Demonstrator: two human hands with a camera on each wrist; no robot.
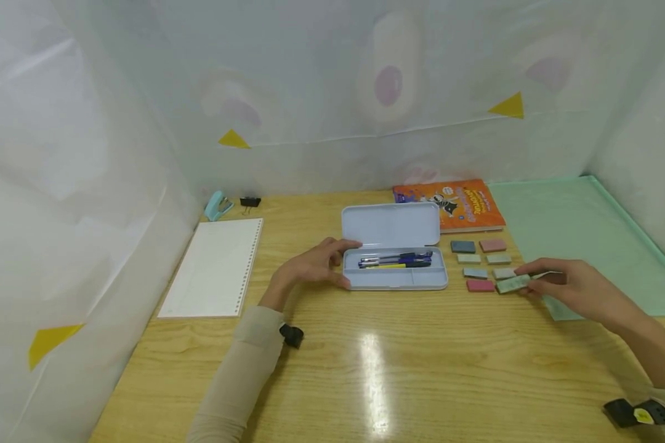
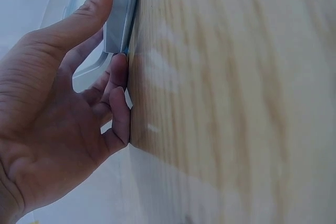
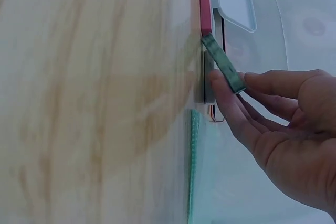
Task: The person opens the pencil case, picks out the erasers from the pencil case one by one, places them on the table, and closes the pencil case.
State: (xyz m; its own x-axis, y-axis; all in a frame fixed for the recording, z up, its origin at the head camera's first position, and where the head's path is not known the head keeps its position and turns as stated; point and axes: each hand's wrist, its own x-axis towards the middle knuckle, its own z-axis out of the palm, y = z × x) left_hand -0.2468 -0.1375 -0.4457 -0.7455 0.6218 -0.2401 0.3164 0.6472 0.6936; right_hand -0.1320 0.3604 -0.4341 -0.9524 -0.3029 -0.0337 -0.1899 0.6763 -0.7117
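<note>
An open pale blue pencil case lies on the table, its lid tilted back and several pens in the rear compartment. My left hand holds the case's left end, thumb at the front corner and a finger near the hinge; in the left wrist view the thumb lies along its side. My right hand pinches a green marbled, eraser-like block between thumb and fingers, tilted. Other small blocks lie in two columns right of the case, including a pink block beside the held one.
An orange book lies behind the case. To the right is a translucent green folder. White punched paper, a light blue stapler and a black binder clip lie on the left. White sheeting walls in the table.
</note>
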